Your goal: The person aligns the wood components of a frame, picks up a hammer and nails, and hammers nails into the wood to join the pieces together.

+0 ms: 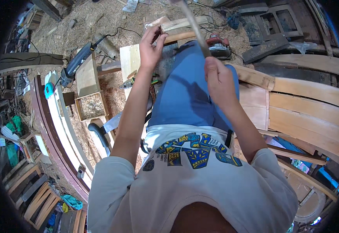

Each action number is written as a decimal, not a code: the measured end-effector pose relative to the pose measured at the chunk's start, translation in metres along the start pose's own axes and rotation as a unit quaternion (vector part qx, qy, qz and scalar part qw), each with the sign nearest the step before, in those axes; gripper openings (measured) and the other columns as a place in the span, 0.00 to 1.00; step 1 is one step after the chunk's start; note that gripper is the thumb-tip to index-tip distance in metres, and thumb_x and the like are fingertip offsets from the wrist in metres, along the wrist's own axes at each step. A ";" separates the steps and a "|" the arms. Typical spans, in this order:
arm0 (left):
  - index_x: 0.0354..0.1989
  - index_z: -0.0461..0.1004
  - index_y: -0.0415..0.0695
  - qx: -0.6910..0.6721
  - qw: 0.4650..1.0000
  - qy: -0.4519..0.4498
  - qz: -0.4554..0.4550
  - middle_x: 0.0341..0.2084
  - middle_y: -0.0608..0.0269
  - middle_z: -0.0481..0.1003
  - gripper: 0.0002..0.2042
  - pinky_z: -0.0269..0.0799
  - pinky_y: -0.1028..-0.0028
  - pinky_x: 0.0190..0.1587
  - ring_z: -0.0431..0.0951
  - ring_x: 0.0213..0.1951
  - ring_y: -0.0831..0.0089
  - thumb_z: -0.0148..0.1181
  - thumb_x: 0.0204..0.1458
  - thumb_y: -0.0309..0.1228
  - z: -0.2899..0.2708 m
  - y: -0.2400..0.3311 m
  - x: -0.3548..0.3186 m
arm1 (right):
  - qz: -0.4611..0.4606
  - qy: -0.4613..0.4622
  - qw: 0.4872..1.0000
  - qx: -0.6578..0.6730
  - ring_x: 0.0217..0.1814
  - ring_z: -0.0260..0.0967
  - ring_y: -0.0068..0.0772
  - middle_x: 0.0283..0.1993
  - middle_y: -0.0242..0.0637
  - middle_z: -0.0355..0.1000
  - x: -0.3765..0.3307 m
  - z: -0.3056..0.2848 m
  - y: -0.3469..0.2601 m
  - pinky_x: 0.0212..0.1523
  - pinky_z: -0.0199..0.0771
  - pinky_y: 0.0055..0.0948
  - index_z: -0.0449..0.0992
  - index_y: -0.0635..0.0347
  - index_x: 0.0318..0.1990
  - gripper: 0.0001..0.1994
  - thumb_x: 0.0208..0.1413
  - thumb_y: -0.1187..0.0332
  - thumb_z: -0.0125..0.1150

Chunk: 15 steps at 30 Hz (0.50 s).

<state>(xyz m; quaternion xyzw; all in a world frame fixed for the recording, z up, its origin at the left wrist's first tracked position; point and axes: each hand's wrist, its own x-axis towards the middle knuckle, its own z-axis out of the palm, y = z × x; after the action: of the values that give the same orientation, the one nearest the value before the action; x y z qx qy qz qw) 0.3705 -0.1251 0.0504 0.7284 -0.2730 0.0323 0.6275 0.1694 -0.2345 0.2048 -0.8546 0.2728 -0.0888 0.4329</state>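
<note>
My right hand (221,79) is closed around a long wooden-handled tool (194,25), raised and slanting up to the top edge. The tool's far end is cut off there. My left hand (152,46) is pinched at the end of some light boards (183,23) beyond my knees. Something small and dark shows at its fingertips, too small to name. Below that hand lies a pale board (130,61), with pliers (127,83) at its lower end.
To the left lie a corded blue and black power tool (78,62), an open wooden box (91,106), a teal tape measure (49,90) and a black-handled saw (99,136). A red power tool (218,44) sits beyond my knees. Planks (309,106) are at the right.
</note>
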 end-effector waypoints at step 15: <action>0.54 0.76 0.34 -0.035 0.999 -0.002 -0.008 0.45 0.49 0.78 0.17 0.79 0.68 0.50 0.83 0.46 0.61 0.67 0.58 0.26 0.006 -0.005 0.000 | 0.013 -0.058 0.995 -0.078 0.30 0.72 0.64 0.26 0.58 0.72 0.017 0.010 0.024 0.33 0.70 0.50 0.75 0.67 0.35 0.26 0.73 0.49 0.48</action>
<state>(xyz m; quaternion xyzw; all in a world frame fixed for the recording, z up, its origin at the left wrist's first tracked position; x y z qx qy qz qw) 0.3710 -0.1304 0.0449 0.7083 -0.2691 0.0164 0.6524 0.1781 -0.2480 0.1779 -0.8859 0.2648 -0.0120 0.3806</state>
